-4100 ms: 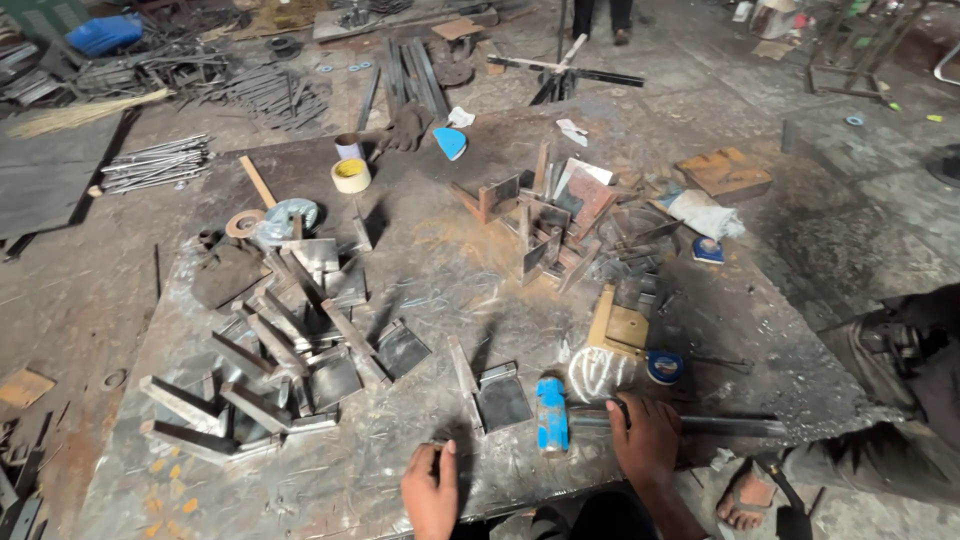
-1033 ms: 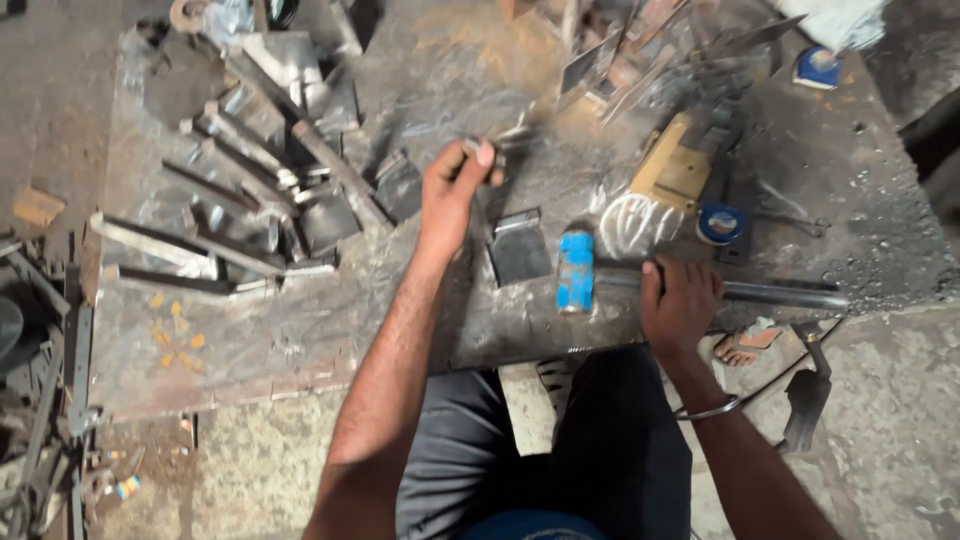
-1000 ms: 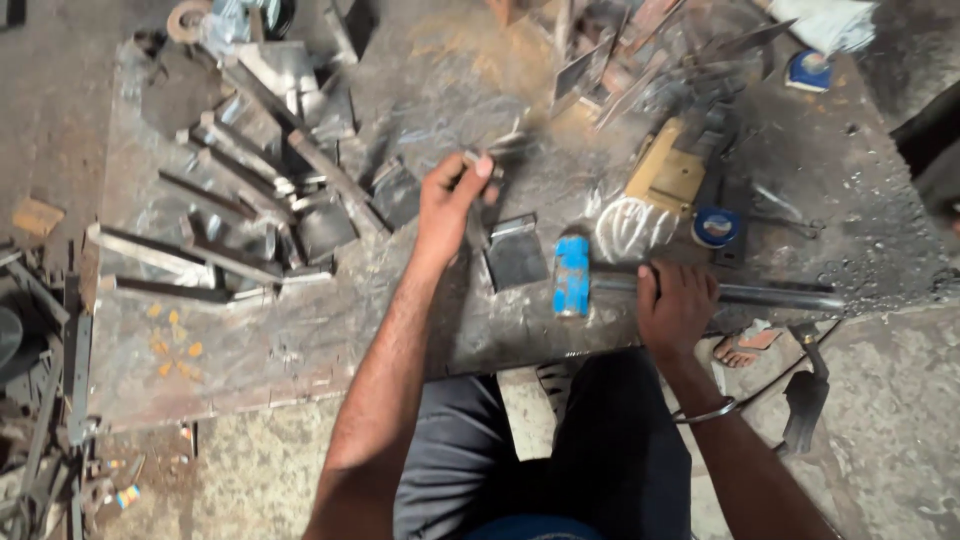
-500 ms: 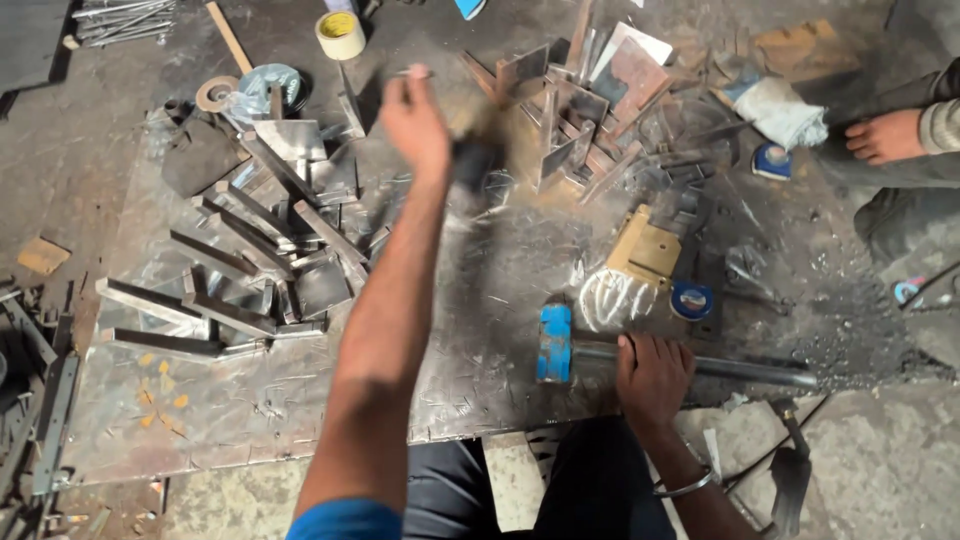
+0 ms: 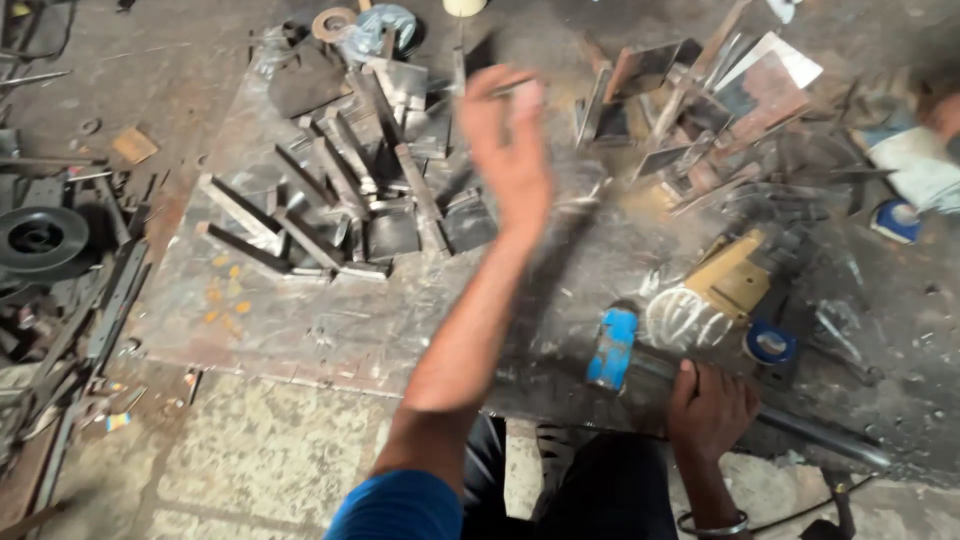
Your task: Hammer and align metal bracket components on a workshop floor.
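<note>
Gripped in the right hand (image 5: pixel 708 408) is the dark steel handle of a hammer (image 5: pixel 720 400), which lies flat along the near edge of the metal worktable (image 5: pixel 300 320); its blue head (image 5: pixel 612 346) points left, just beside the hand, and the handle runs off to the right. Raised above the table's middle and blurred by motion is the left hand (image 5: pixel 505 155). A thin, light-coloured object appears to be pinched between its fingertips (image 5: pixel 515 85), but neither the object's kind nor how far the fingers are closed can be told. To the left of this hand, a cluster of cut steel angle pieces (image 5: pixel 340 200) is spread over the table. To the far right, a second heap of plates and offcuts (image 5: pixel 700 100) is seen. Just beyond the hammer, a yellow angle grinder (image 5: pixel 725 280) is laid beside chalk scribbles (image 5: pixel 678 318), with a blue roll of tape (image 5: pixel 768 344) near it on the right. A dark wheel (image 5: pixel 40 238) rests on the floor at the left.
</note>
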